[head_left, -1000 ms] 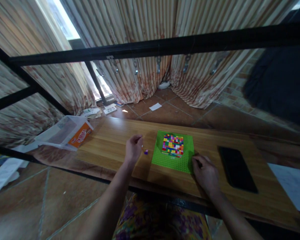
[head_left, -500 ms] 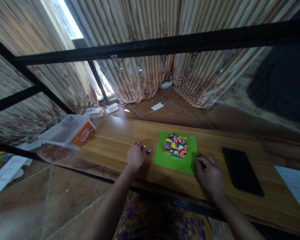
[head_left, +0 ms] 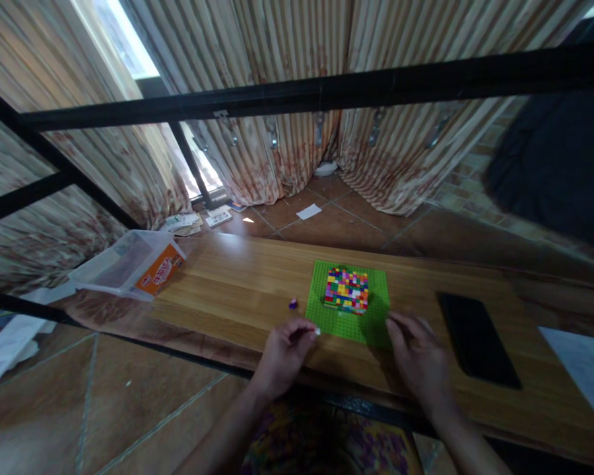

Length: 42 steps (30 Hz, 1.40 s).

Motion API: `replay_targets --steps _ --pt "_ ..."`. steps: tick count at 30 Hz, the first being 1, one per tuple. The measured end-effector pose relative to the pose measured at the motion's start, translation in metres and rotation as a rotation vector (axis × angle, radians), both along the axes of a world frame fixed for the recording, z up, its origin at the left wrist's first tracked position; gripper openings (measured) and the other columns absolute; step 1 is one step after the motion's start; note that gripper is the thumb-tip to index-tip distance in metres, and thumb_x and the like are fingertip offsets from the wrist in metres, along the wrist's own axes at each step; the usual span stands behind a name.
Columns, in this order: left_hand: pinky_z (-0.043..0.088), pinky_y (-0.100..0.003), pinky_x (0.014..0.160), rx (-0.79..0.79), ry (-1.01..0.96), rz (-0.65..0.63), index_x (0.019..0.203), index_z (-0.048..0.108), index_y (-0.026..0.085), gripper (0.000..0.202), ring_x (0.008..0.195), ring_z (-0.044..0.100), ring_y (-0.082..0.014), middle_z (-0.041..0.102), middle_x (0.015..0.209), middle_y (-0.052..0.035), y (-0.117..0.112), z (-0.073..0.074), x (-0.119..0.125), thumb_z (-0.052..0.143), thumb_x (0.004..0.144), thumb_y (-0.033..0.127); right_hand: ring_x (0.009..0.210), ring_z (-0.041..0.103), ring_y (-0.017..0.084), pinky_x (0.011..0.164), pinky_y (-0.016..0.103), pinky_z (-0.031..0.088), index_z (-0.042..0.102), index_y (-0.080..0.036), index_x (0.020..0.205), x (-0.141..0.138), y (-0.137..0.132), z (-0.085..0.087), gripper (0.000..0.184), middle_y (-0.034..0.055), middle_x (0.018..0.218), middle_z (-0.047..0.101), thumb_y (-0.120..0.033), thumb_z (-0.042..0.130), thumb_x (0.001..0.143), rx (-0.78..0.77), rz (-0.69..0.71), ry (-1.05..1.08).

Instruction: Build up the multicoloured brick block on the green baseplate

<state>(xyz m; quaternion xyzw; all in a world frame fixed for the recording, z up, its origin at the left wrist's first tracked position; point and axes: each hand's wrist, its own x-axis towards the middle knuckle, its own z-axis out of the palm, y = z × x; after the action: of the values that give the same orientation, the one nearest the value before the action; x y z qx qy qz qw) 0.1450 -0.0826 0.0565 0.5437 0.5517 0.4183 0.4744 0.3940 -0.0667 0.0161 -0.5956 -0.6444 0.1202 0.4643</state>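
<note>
A green baseplate (head_left: pixel 369 322) lies on the wooden table (head_left: pixel 237 284) with a block of many-coloured small bricks (head_left: pixel 347 290) built on it. My left hand (head_left: pixel 284 353) hovers at the plate's near left corner, fingers pinched on a small white piece (head_left: pixel 317 331). A tiny purple brick (head_left: pixel 293 303) lies loose on the table left of the plate. My right hand (head_left: pixel 418 359) rests curled at the plate's near right corner, and I cannot make out anything in it.
A black phone (head_left: pixel 475 340) lies right of the plate, a white paper (head_left: pixel 581 369) further right. A clear plastic box with an orange label (head_left: pixel 129 264) sits at the table's left end. A black metal frame (head_left: pixel 327 89) crosses overhead. Curtains hang behind.
My left hand has pulled back from beside the purple brick toward the plate's near left corner, carrying the white piece. The purple brick stays on the table. My right hand barely shifted.
</note>
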Motion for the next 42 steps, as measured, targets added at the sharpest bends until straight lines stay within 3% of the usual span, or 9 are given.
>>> replay_targets --steps 4,7,11,16,23,26,31,36,42 --pt "0.047 -0.023 0.073 -0.059 -0.13 -0.043 0.086 0.069 0.017 0.015 0.077 0.059 -0.0134 0.067 0.08 -0.0018 -0.023 0.006 0.011 0.067 0.082 0.031 0.086 0.065 0.018 0.077 0.03 0.053 0.07 -0.028 0.105 -0.047 -0.034 0.032 0.022 0.0038 0.099 0.068 -0.039 0.063 0.087 -0.241 0.304 0.217" --pt "0.048 -0.025 0.075 -0.084 -0.226 -0.109 0.086 0.067 0.016 0.016 0.078 0.06 -0.0134 0.067 0.082 -0.0025 -0.027 0.012 0.013 0.068 0.082 0.031 0.086 0.066 0.017 0.076 0.028 0.053 0.072 -0.028 0.098 -0.073 -0.044 0.041 0.017 0.0023 0.094 0.07 -0.037 0.066 0.085 -0.362 0.392 0.418" --pt "0.047 -0.022 0.069 -0.118 -0.303 -0.082 0.079 0.065 0.015 0.017 0.069 0.057 -0.0105 0.064 0.073 -0.0002 -0.025 0.014 0.011 0.072 0.078 0.031 0.079 0.066 0.016 0.072 0.026 0.052 0.074 -0.026 0.084 -0.081 -0.041 0.043 0.011 0.0014 0.083 0.07 -0.036 0.069 0.082 -0.452 0.411 0.598" --pt "0.046 -0.021 0.065 -0.182 -0.364 -0.078 0.075 0.067 0.014 0.018 0.066 0.057 -0.0098 0.065 0.069 -0.0006 -0.023 0.015 0.011 0.075 0.075 0.03 0.073 0.064 0.015 0.068 0.025 0.05 0.075 -0.024 0.077 -0.078 -0.038 0.047 0.013 0.0009 0.077 0.07 -0.036 0.07 0.08 -0.502 0.414 0.657" --pt "0.049 -0.022 0.063 -0.236 -0.425 -0.075 0.074 0.069 0.015 0.02 0.061 0.06 -0.0105 0.067 0.066 -0.0008 0.0 0.019 0.014 0.077 0.071 0.032 0.062 0.059 0.012 0.064 0.025 0.048 0.076 -0.024 0.082 -0.073 -0.03 0.036 0.021 -0.0004 0.064 0.067 -0.043 0.078 0.072 -0.608 0.249 0.92" --pt "0.049 -0.021 0.061 -0.14 -0.337 0.023 0.074 0.069 0.016 0.016 0.058 0.059 -0.0093 0.065 0.062 0.0017 0.022 0.01 0.01 0.076 0.071 0.03 0.061 0.058 0.012 0.065 0.026 0.049 0.077 -0.025 0.089 -0.07 -0.026 0.031 0.031 -0.0002 0.067 0.068 -0.044 0.083 0.065 -0.605 0.138 1.077" --pt "0.05 -0.021 0.066 0.054 -0.071 0.016 0.082 0.072 0.018 0.008 0.07 0.063 -0.0115 0.069 0.075 0.0001 0.058 0.004 0.006 0.066 0.079 0.022 0.063 0.059 0.012 0.066 0.027 0.051 0.078 -0.024 0.089 -0.064 -0.023 0.029 0.036 0.0003 0.07 0.068 -0.041 0.087 0.059 -0.684 0.089 1.194" --pt "0.052 -0.025 0.078 0.292 0.299 -0.051 0.088 0.071 0.019 0.017 0.08 0.067 -0.0136 0.073 0.089 -0.0027 0.079 0.008 0.015 0.055 0.086 0.015 0.064 0.06 0.011 0.066 0.025 0.05 0.076 -0.023 0.09 -0.058 -0.026 0.027 0.035 -0.0001 0.07 0.068 -0.043 0.085 0.063 -0.722 0.119 1.142" --pt "0.051 -0.026 0.08 0.368 0.571 -0.133 0.092 0.066 0.02 0.015 0.083 0.068 -0.0154 0.073 0.092 -0.0035 0.09 0.0 0.023 0.052 0.089 0.017 0.066 0.063 0.013 0.066 0.026 0.051 0.073 -0.02 0.091 -0.048 -0.027 0.027 0.033 0.0022 0.073 0.07 -0.047 0.079 0.071 -0.693 0.179 0.944"
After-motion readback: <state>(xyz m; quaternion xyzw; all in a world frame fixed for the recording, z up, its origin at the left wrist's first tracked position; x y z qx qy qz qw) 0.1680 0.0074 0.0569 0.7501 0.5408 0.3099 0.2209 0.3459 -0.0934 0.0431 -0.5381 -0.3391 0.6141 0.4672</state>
